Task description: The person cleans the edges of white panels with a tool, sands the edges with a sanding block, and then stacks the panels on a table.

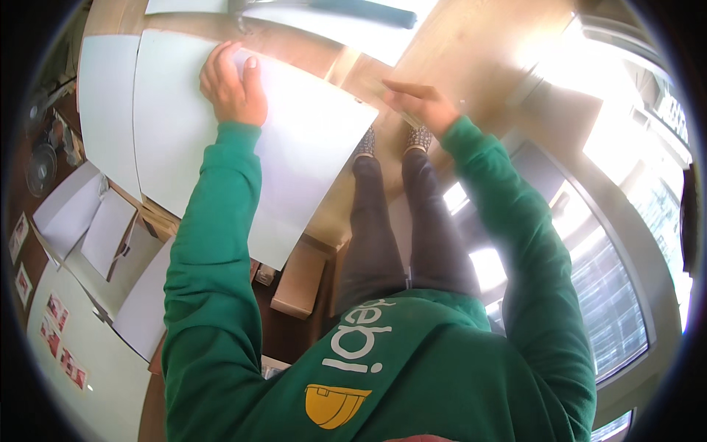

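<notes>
A large white board [305, 140] with a pale wooden edge lies in front of me on the left. My left hand [234, 88] rests on it near its far edge, fingers bent and thumb apart, with nothing visible in it. Just past the board's right corner, my right hand [426, 107] is raised over the floor, its fingers pinched together. Blur hides what they hold, if anything. Beyond the board, a claw hammer [361, 10] with a dark handle lies on another white panel [375, 44].
Another white panel [109, 110] adjoins the board on the left. Below it are a brown box [300, 280] and open white cabinet parts [110, 232]. My feet stand on the wooden floor [471, 37] beyond the board's right corner. Bright glazed panels [607, 283] rise on the right.
</notes>
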A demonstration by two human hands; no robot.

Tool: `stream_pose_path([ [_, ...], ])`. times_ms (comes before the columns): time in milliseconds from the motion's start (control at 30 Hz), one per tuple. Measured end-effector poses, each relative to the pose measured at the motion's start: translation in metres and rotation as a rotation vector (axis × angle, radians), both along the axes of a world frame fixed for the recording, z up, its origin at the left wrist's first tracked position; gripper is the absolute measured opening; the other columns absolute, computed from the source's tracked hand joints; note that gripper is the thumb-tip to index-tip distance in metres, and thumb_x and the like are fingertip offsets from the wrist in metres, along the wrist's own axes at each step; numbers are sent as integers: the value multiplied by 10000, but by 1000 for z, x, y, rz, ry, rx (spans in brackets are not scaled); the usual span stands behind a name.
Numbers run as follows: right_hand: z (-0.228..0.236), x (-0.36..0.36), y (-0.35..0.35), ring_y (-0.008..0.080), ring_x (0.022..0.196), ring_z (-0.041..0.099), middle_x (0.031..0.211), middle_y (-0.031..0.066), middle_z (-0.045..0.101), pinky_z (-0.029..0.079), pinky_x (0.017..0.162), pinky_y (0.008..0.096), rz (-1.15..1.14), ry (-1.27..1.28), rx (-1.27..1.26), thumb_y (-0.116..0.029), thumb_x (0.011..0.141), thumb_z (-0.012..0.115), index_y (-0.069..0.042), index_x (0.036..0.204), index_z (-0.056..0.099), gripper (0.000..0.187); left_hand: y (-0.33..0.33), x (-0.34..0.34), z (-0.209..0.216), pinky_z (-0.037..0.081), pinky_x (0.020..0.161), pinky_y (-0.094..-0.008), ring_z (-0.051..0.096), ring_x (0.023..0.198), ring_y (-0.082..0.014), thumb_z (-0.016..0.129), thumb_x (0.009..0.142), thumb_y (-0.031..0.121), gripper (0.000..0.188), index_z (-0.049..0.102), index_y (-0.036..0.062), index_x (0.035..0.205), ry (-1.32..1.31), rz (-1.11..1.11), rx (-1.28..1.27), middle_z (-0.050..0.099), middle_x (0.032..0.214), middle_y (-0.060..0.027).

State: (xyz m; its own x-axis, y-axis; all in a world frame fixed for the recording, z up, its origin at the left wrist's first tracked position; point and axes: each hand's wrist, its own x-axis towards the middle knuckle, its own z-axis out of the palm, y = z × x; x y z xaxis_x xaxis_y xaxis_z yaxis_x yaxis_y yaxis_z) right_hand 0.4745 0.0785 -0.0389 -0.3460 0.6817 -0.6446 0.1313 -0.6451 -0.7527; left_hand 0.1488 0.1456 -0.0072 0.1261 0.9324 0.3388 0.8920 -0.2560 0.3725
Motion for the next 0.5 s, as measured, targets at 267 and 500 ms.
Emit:
stream_pose_path([
  [267, 55, 36, -19, 311, 1315, 519, 1422, 213, 550, 377, 1109, 346, 37, 129, 93, -430, 856, 733, 2, 1371, 594, 686, -3, 4, 1, 299, 1101, -479, 475, 1254, -345, 504, 977, 225, 324, 580, 45, 1235, 91, -9, 15, 566, 1328, -132],
  [500, -2, 1, 12, 283, 1261, 566, 1335, 181, 627, 410, 1082, 352, 52, 102, -43, -517, 815, 755, -45, 1357, 623, 731, 5, 9, -5, 287, 1096, -508, 441, 1258, -368, 522, 958, 246, 362, 557, 48, 1259, 54, -41, -31, 534, 1339, -144],
])
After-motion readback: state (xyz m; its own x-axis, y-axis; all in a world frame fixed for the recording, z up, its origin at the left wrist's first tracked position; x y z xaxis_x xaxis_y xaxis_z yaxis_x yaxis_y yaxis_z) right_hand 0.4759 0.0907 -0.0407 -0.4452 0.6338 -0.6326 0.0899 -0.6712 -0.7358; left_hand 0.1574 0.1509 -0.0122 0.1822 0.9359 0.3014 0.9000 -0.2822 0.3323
